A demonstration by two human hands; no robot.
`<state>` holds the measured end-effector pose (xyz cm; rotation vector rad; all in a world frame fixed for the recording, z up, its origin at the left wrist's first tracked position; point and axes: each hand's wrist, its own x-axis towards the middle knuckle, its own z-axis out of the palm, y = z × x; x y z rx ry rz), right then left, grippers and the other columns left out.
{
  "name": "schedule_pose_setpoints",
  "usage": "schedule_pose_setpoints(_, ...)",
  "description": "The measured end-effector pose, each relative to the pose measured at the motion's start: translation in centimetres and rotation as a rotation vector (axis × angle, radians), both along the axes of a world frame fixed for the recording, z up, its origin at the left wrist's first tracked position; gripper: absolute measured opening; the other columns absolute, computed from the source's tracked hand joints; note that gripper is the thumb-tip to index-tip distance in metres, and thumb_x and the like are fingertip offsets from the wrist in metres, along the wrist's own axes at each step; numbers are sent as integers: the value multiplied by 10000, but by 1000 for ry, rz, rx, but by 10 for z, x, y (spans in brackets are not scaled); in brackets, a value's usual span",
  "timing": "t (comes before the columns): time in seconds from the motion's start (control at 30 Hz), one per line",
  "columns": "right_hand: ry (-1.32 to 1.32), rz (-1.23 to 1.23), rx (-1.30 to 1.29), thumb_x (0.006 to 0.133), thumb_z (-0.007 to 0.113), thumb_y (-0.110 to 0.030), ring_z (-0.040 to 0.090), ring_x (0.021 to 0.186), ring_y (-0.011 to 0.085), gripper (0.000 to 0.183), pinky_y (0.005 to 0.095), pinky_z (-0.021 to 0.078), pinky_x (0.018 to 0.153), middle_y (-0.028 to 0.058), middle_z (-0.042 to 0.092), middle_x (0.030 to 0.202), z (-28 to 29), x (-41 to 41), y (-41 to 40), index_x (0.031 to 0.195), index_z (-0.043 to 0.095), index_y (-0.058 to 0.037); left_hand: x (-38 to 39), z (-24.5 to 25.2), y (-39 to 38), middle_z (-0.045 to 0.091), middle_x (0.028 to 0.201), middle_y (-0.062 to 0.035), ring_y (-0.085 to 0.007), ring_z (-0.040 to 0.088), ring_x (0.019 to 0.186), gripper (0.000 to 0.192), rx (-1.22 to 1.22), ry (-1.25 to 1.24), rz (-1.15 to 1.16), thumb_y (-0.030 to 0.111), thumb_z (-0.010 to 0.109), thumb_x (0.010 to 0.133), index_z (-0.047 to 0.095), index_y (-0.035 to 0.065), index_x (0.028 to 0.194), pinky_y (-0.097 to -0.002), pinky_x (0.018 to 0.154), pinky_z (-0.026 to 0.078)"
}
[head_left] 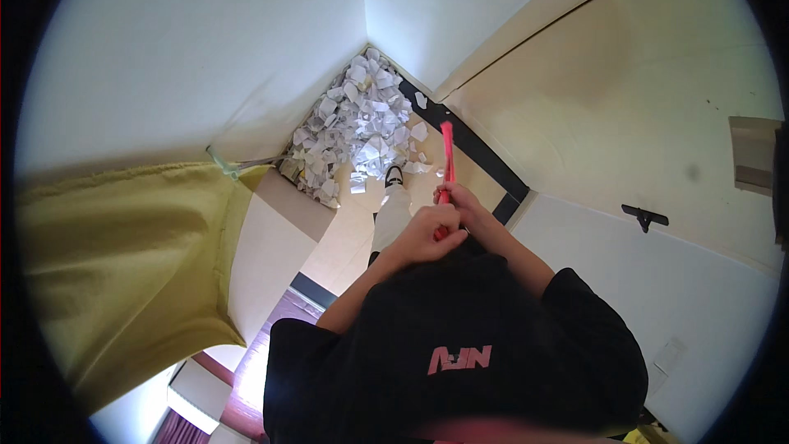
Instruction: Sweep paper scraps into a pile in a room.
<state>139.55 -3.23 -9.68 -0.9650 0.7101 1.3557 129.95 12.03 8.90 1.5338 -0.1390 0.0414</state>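
Observation:
Both of my hands are on a long, narrow pink-red object [449,157], held out in front of my body. My right hand [463,202] grips it farther out. Closer to my shirt, my left hand [431,231] is closed around its near end. The far end points toward the dark floor border, and I cannot tell exactly what the object is. Beyond my hands a big heap of torn white paper pieces [363,117] fills the corner of the floor. A few loose scraps [419,131] lie on the tiles beside the heap.
White walls [246,43] meet behind the heap. A cream door [616,86] with a black hook [645,217] is on the right. To the left, yellow cloth [148,246] drapes beside a pale panel [271,240]. My shoe [394,176] stands at the heap's edge.

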Motion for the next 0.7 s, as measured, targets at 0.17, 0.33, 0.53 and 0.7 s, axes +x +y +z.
schedule_pose_setpoints(0.17, 36, 62, -216, 800, 548, -148, 541, 615, 186, 108, 326, 464, 558, 80, 554, 686, -52, -29, -14, 745, 539, -56, -25, -47, -25, 466, 618, -86, -201, 445, 559, 208, -63, 187, 105, 104, 639, 798, 517, -16, 679, -330, 523, 331)
schedule_pose_setpoints(0.33, 85, 45, -122, 791, 686, -195, 529, 578, 170, 184, 293, 446, 504, 30, 509, 624, -48, -56, -22, 828, 542, -86, -49, -35, -59, 498, 551, -142, -302, 503, 534, 319, 232, 160, -9, 175, 614, 801, 506, -9, 566, -404, 532, 363)
schedule_pose_setpoints(0.53, -4, 24, 120, 873, 582, -210, 487, 518, 96, 156, 228, 383, 430, -2, 507, 611, -20, -59, -82, 809, 469, -124, -45, -27, -159, 551, 600, -113, -279, 541, 618, 288, 496, -28, -333, 178, 632, 802, 551, 33, 567, -397, 609, 436)
schedule_pose_setpoints(0.7, 28, -120, 269, 907, 516, -213, 480, 530, 75, 134, 215, 377, 429, -14, 485, 663, -31, -70, -169, 860, 427, -124, -53, -66, -268, 631, 770, -90, -272, 576, 805, 148, 652, -286, -555, 125, 568, 829, 665, 56, 740, -384, 761, 452)
